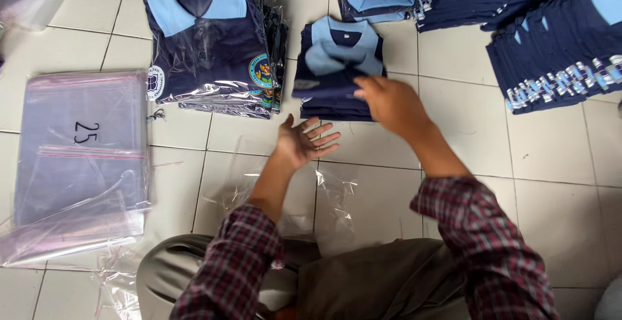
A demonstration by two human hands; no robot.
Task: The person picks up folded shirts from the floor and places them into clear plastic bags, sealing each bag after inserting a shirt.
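Grip state first: right hand (391,103) lies flat, fingers spread loosely, resting on the lower edge of a folded navy polo shirt (337,67) with a light-blue collar; it presses or steadies the shirt and is not clamped round it. Left hand (303,142) hovers palm up, fingers splayed apart, holding nothing, just above an open clear plastic bag (337,197) that lies crumpled on the tiled floor (551,145) in front of the person's knees. Shirt sits on the floor just beyond the bag, collar away from the person, probably placed so it faces the bag's mouth. To the left of it, a stack of bagged shirts (214,41), already in clear sleeves. Far left, a flat pile of unused bags (81,158), near at hand. Upper right, rows of unbagged folded shirts (557,54), overlapped like shingles. Sorting looks deliberate: loose on the right, wrapped on the left, work spot between.
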